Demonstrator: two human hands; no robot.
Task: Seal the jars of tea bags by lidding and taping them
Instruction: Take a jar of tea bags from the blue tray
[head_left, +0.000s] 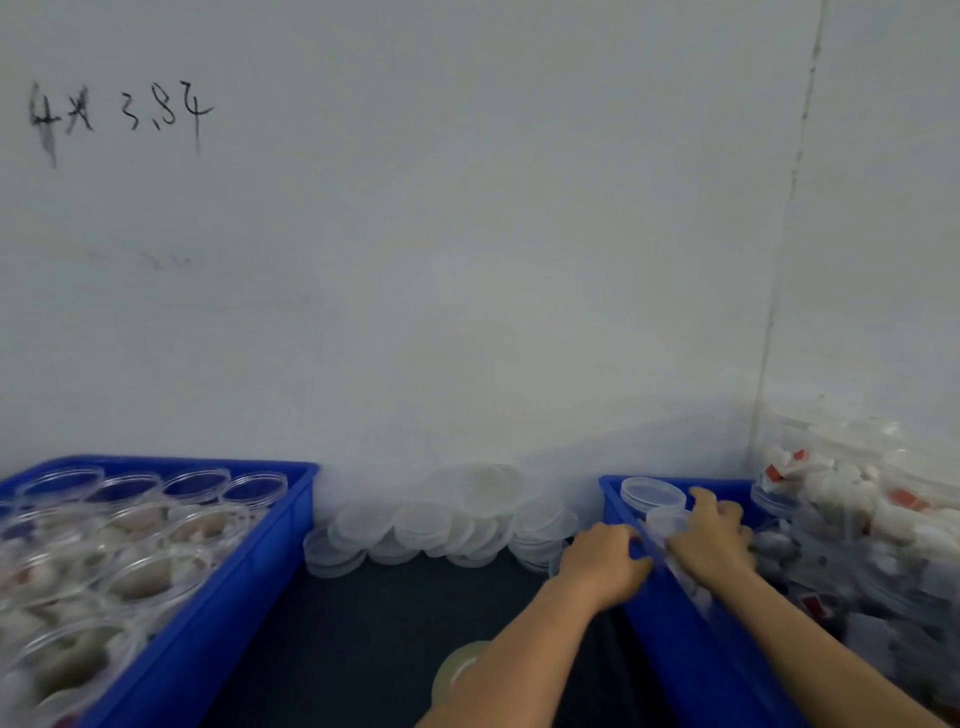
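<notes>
Left hand curls over the right crate's near wall. Right hand, fingers spread, rests on a jar inside; grip unclear. Jar looks light, thin, slippery: take it by the rim.

Two blue crates show: the left crate at the lower left of the frame and the right crate at the lower right. In the left crate, four clear jars stand in the far row, with more behind them toward the lower edge, too blurred to count; the pile of lids at the bottom centre is likewise too overlapped for a firm count, though well over ten. Two hands, the left hand and the right hand, one roll of tape at the bottom edge, and one lidded jar at the far end of the right crate complete the tally.
</notes>
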